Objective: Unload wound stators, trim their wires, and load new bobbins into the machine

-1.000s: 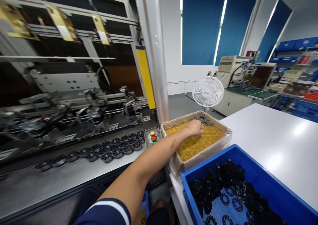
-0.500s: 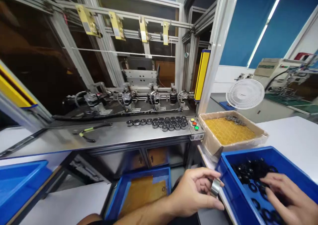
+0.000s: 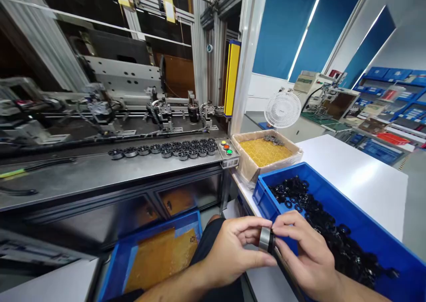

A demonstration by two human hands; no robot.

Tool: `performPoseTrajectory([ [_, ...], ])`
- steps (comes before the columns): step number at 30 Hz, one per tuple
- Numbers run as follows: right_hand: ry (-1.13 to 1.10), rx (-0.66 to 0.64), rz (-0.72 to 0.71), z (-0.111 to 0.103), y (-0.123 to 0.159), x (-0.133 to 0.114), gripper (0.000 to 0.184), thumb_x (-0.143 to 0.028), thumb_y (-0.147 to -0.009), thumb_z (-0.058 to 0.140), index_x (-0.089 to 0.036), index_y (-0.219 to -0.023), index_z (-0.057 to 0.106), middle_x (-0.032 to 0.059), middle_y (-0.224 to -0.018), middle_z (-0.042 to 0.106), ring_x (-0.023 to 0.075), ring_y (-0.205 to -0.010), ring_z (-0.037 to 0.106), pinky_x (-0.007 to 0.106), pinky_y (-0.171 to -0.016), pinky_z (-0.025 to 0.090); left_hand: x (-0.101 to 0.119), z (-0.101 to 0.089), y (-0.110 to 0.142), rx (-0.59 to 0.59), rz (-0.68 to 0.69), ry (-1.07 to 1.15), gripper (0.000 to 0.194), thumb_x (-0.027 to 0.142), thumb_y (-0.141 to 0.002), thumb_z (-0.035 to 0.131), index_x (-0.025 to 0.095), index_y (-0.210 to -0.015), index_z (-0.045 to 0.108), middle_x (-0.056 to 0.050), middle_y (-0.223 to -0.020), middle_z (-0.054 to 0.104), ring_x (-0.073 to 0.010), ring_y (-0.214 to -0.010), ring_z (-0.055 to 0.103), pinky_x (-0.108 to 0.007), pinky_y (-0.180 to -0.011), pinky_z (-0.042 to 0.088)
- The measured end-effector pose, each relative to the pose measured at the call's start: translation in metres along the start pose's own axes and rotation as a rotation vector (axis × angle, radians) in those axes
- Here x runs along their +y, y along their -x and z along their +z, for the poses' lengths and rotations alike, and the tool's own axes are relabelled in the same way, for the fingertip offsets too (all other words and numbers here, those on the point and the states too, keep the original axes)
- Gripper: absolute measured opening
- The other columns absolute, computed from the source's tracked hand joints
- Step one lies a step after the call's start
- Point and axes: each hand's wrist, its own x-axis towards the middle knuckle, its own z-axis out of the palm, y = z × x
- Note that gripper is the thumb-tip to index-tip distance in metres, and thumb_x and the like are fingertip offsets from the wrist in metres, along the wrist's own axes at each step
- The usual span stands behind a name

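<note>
Between the thumb and fingers of my left hand (image 3: 238, 244) is a silver metal ring (image 3: 265, 239). My right hand (image 3: 308, 253) pinches a black plastic ring-shaped part (image 3: 272, 242) against the ring's right side. Both hands meet in front of the near corner of a blue bin (image 3: 266, 200), which holds many loose black plastic parts (image 3: 319, 213). On the metal bench, rows of black-and-silver ring assemblies (image 3: 183, 153) stand close together.
A button box (image 3: 229, 160) with yellow, red and green buttons sits at the bench's right end. Beside it is a plastic-lined carton (image 3: 249, 168). A white fan (image 3: 282, 109) stands behind. Another blue bin (image 3: 111, 266) lies low on the left.
My view has turned right. My right hand has come out of the blue bin with a black part and brought it to the metal ring in my left hand.
</note>
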Motion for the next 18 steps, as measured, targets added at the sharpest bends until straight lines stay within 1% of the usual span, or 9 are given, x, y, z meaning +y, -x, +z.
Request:
performPoseTrajectory([
  [4,0.01,-0.088,-0.038,-0.002,0.002,0.003,0.047,0.001,-0.079,0.056,-0.014,-0.124,0.054,0.0125,-0.103,0.062,0.0238,-0.099,0.061,0.042,-0.083,0.056,0.002,-0.002,0.0,0.02,0.023,-0.026,0.053,0.011,-0.052,0.093,0.013,-0.101,0.072,-0.006,-0.09,0.081,-0.0186,-0.083,0.077,-0.024,-0.079,0.06],
  [6,0.051,-0.1,-0.084,-0.001,0.004,0.006,0.052,0.001,-0.079,0.057,-0.013,-0.129,0.051,0.0138,-0.107,0.062,0.0246,-0.103,0.06,0.042,-0.086,0.056,0.003,-0.003,0.0,0.023,0.033,-0.027,0.053,0.01,-0.053,0.092,0.014,-0.102,0.072,-0.006,-0.091,0.08,-0.0181,-0.084,0.076,-0.023,-0.079,0.06],
  [10,0.174,-0.084,-0.177,-0.001,0.006,0.013,0.047,0.002,-0.081,0.059,-0.011,-0.126,0.055,0.0145,-0.11,0.061,0.0241,-0.105,0.06,0.041,-0.087,0.057,0.003,-0.005,-0.002,0.005,0.02,0.001,0.053,0.006,-0.053,0.091,0.015,-0.102,0.072,-0.005,-0.091,0.08,-0.016,-0.083,0.076,-0.021,-0.078,0.059],
  [14,0.188,-0.085,-0.174,-0.001,0.006,0.016,0.046,-0.001,-0.082,0.06,-0.01,-0.127,0.053,0.0146,-0.108,0.062,0.0239,-0.103,0.06,0.041,-0.086,0.058,0.003,-0.006,-0.004,-0.019,0.003,0.033,0.052,0.007,-0.055,0.091,0.015,-0.103,0.073,-0.005,-0.091,0.08,-0.0151,-0.084,0.076,-0.02,-0.078,0.059],
  [18,0.223,-0.106,-0.185,-0.001,0.006,0.019,0.046,0.0,-0.083,0.059,-0.012,-0.127,0.055,0.0143,-0.109,0.063,0.0242,-0.104,0.061,0.043,-0.086,0.058,0.003,-0.007,-0.005,-0.002,-0.01,0.018,0.053,0.006,-0.054,0.091,0.016,-0.102,0.073,-0.004,-0.09,0.08,-0.0146,-0.083,0.075,-0.02,-0.078,0.059],
])
